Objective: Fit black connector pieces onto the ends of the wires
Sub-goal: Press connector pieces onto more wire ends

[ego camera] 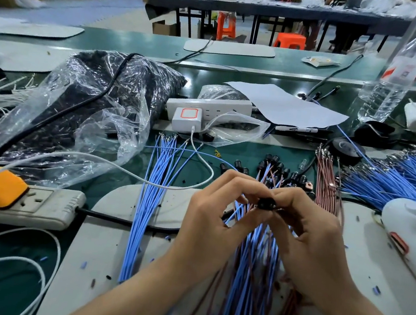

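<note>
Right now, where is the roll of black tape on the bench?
In the head view, the roll of black tape lies on the right of the green bench, just beyond the far ends of the brown wires and in front of the marker pen.

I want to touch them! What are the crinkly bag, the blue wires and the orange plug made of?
The bag looks like thin clear plastic film: shiny, wrinkled, see-through. The blue wires seem coated in smooth plastic or rubber, with small metal tips glinting at their far ends. The orange plug looks like hard matte plastic, probably.
</note>
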`<state>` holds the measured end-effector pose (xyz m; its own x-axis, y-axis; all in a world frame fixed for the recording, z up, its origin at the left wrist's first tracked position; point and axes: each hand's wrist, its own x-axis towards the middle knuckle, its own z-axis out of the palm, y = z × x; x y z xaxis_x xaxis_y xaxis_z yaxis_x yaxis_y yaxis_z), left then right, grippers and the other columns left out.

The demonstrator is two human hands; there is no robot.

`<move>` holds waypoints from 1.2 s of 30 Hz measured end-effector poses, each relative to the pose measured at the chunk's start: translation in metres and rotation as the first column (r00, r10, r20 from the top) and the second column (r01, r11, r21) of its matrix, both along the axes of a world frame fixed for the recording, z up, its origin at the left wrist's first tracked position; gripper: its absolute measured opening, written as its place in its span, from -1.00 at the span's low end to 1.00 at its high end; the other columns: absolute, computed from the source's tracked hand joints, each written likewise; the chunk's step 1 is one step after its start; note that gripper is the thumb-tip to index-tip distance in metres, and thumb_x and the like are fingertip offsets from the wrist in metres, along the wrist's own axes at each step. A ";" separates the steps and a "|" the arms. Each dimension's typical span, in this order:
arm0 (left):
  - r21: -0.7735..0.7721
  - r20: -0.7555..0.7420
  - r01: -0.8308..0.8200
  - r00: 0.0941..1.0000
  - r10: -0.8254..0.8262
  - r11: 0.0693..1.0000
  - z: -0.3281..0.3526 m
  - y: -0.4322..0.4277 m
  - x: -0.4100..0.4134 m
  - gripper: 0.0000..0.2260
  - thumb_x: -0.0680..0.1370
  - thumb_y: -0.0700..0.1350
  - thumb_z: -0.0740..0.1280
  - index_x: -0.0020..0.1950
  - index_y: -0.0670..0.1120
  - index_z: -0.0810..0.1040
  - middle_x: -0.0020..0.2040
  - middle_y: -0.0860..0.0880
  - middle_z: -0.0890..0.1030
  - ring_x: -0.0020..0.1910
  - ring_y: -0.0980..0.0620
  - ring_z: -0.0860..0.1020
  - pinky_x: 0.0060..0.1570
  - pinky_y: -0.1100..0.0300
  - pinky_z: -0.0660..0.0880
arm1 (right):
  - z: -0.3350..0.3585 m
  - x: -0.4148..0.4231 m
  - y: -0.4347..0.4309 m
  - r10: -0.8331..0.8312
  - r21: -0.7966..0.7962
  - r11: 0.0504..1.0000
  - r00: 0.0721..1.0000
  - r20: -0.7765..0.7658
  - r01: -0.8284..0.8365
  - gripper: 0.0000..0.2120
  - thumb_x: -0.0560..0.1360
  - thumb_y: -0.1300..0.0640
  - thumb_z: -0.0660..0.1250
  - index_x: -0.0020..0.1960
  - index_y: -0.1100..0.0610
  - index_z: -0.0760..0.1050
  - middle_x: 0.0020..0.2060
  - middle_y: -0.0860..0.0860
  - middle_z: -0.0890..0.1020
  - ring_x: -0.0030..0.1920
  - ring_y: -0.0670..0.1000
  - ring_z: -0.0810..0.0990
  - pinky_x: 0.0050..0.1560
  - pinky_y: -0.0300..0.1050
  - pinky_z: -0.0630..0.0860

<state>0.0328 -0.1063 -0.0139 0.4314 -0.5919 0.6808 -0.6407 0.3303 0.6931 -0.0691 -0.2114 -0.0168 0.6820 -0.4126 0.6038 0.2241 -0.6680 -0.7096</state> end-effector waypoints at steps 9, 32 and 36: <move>0.000 0.028 -0.021 0.999 0.021 1.000 0.001 0.000 0.000 -0.81 0.42 -0.30 0.46 0.01 -0.18 0.62 -0.06 0.01 0.59 -0.08 0.11 0.57 -0.04 0.25 0.51 | 0.001 0.000 0.000 -0.024 -0.171 0.985 1.000 -0.014 0.021 -0.82 0.49 0.37 0.25 0.02 0.18 0.51 -0.15 -0.02 0.62 -0.10 -0.18 0.58 -0.10 -0.38 0.49; 0.062 0.055 -0.057 0.997 0.053 0.996 -0.003 -0.002 0.004 -0.87 0.48 -0.22 0.41 0.02 -0.13 0.57 -0.06 0.05 0.58 -0.06 0.11 0.54 -0.02 0.30 0.45 | -0.002 0.000 -0.006 -0.109 -0.169 0.982 0.980 -0.163 0.081 -0.87 0.47 0.33 0.33 0.00 0.24 0.56 -0.17 0.00 0.60 -0.16 -0.11 0.56 -0.11 -0.36 0.47; 0.008 -0.179 0.018 0.984 -0.016 1.000 -0.004 -0.003 0.008 -0.85 0.53 -0.22 0.33 0.04 0.00 0.49 -0.03 0.07 0.64 0.00 0.04 0.61 0.02 0.11 0.53 | 0.019 0.005 -0.019 -0.213 -0.057 0.977 0.967 -0.136 0.207 -0.72 0.47 0.41 0.32 0.03 0.08 0.58 -0.12 -0.09 0.64 -0.08 -0.13 0.61 -0.04 -0.37 0.49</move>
<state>0.0410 -0.1091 -0.0177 0.5352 -0.6066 0.5879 -0.5008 0.3327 0.7991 -0.0644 -0.2303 0.0020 0.6618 -0.5323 0.5279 -0.0245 -0.7191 -0.6945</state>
